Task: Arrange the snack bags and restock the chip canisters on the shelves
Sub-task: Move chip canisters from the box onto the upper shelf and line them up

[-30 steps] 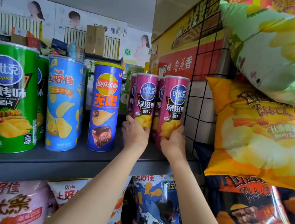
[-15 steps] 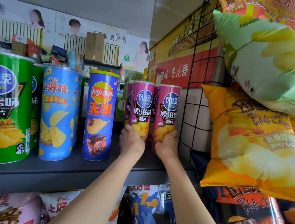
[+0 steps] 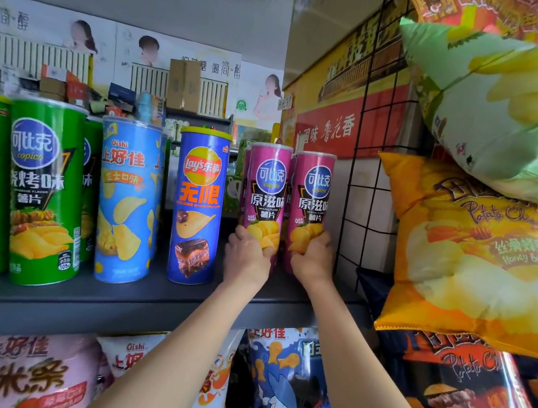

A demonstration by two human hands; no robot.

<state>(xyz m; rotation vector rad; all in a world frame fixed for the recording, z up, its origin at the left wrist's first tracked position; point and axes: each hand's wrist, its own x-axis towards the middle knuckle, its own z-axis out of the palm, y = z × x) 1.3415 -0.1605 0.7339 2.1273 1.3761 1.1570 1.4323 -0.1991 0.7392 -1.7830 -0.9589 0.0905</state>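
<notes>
- While both of my arms reach up over the front edge of the shelf [image 3: 129, 301], the nearest things are the snack bags: pink and white ones hang under the shelf's front edge, and an orange honey-butter bag [image 3: 480, 264] with a pale green bag [image 3: 515, 114] above it is stacked past the shelf's right end.
- At the shelf's right end, my left hand [image 3: 246, 256] curls around the base of the left magenta canister [image 3: 266, 200], and my right hand [image 3: 311, 258] grips the base of the right magenta canister [image 3: 310, 206] the same way.
- Compared with a second ago, the two canisters look a little farther back from the front edge and closer together, now nearly touching; both stand upright, though I cannot tell whether their bases rest fully on the shelf.
- I read that as the placing step almost finished: this pair lines up in front of more magenta canisters behind them, just beside the black wire grid [image 3: 362, 168].
- Farther left along the shelf, the blue Lay's canister [image 3: 197, 207], the light blue Oishi canister [image 3: 128, 201] and the green canisters [image 3: 42, 192] stand as they did before.
- My guess is that release comes next, with care not to knock the Lay's canister.
</notes>
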